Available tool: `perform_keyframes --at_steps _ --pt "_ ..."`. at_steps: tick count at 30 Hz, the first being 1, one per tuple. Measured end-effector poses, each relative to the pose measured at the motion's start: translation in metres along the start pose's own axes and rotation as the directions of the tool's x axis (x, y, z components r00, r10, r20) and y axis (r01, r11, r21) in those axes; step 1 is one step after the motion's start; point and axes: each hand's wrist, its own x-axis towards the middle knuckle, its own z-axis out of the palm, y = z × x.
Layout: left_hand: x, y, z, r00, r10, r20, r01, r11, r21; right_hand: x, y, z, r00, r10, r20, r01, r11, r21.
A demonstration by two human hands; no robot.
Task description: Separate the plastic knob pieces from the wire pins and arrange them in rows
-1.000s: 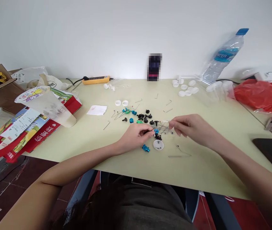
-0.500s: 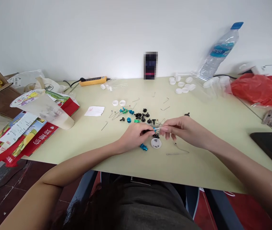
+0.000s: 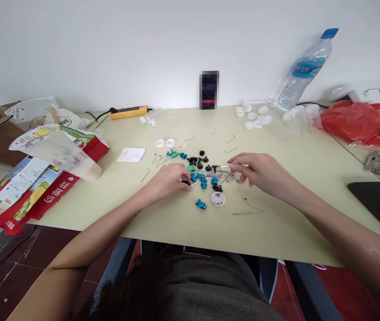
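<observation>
My left hand (image 3: 169,182) is closed, thumb and fingers round a small black part (image 3: 185,182) that they mostly hide. Its fingertips are beside several blue metal parts (image 3: 203,183). Between the thumb and forefinger of my right hand (image 3: 259,173) is a thin pale rod (image 3: 224,166) pointing left, above a tangle of thin metal wires. Black knob-headed screws (image 3: 209,168) are grouped between the hands, towards the back. In front of them stands a small white cap (image 3: 218,199) holding tiny dark pieces, with one blue part (image 3: 201,204) at its left.
Small hex keys (image 3: 230,150) and a bent wire (image 3: 253,206) lie around. A phone (image 3: 209,90) leans on the wall. Left are a plastic cup (image 3: 66,154), a red bag (image 3: 52,191) and a power strip (image 3: 128,112); right, a bottle (image 3: 305,69) and white caps (image 3: 258,121).
My hands have parted. The left has moved left with the black part, uncovering the blue parts; the right has shifted slightly right with the pale rod, which both hands were at before.
</observation>
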Motion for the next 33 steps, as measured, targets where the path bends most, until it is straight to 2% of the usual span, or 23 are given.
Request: perform_keyframes --at_steps 3,5,9,11,13,16,19,21,23,25,26,28,29,31,33 --pt "0.001 0.001 -0.001 0.997 0.008 -0.072 -0.005 0.999 0.035 -0.002 -0.006 -0.001 0.998 -0.024 -0.053 0.021 0.999 -0.046" --pt "0.003 0.001 -0.003 0.987 0.023 -0.157 -0.014 0.998 0.056 -0.003 -0.008 -0.002 0.994 -0.043 -0.099 0.034 0.995 -0.096" --pt "0.013 -0.01 -0.006 0.93 0.077 -0.36 -0.011 0.983 0.182 -0.004 -0.01 -0.004 0.981 -0.076 -0.178 0.05 0.988 -0.149" --pt "0.019 -0.018 -0.008 0.915 0.088 -0.394 0.003 0.975 0.223 -0.003 -0.01 -0.004 0.977 -0.097 -0.188 0.069 0.986 -0.152" --pt "0.023 -0.025 -0.01 0.93 0.101 -0.354 -0.027 0.978 0.208 -0.003 -0.009 -0.002 0.978 -0.117 -0.171 0.091 0.984 -0.152" --pt "0.028 -0.026 -0.008 0.965 0.174 -0.198 -0.139 0.974 0.181 -0.003 -0.009 0.001 0.983 -0.133 -0.124 0.113 0.982 -0.154" --pt "0.031 -0.02 -0.001 0.968 0.237 -0.088 -0.207 0.943 0.262 -0.003 -0.01 0.004 0.985 -0.146 -0.095 0.131 0.98 -0.149" --pt "0.031 -0.016 0.003 0.966 0.25 -0.063 -0.22 0.927 0.304 -0.004 -0.011 0.005 0.988 -0.135 -0.08 0.123 0.982 -0.14" --pt "0.029 -0.014 0.001 0.969 0.232 -0.083 -0.2 0.939 0.28 -0.005 -0.013 0.004 0.992 -0.102 -0.079 0.091 0.988 -0.123" --pt "0.027 -0.014 -0.005 0.972 0.163 -0.169 -0.134 0.977 0.168 -0.008 -0.016 0.003 0.992 -0.065 -0.104 0.055 0.994 -0.093" --pt "0.025 -0.013 -0.009 0.97 0.11 -0.219 -0.1 0.993 0.056 -0.009 -0.017 0.003 0.991 -0.05 -0.127 0.041 0.996 -0.073" --pt "0.022 -0.012 -0.017 0.966 -0.009 -0.26 -0.068 0.955 -0.287 -0.011 -0.02 0.004 0.984 -0.029 -0.174 0.024 0.999 -0.029" --pt "0.02 -0.011 -0.019 0.969 -0.056 -0.24 -0.067 0.876 -0.477 -0.012 -0.021 0.006 0.982 -0.024 -0.187 0.023 1.0 -0.006" --pt "0.018 -0.006 -0.018 0.986 -0.093 -0.136 -0.046 0.635 -0.771 -0.015 -0.025 0.01 0.981 -0.028 -0.19 0.035 0.999 0.029" --pt "0.017 0.002 -0.011 0.997 -0.07 -0.011 0.019 0.422 -0.907 -0.018 -0.029 0.015 0.985 -0.049 -0.167 0.056 0.998 0.039"
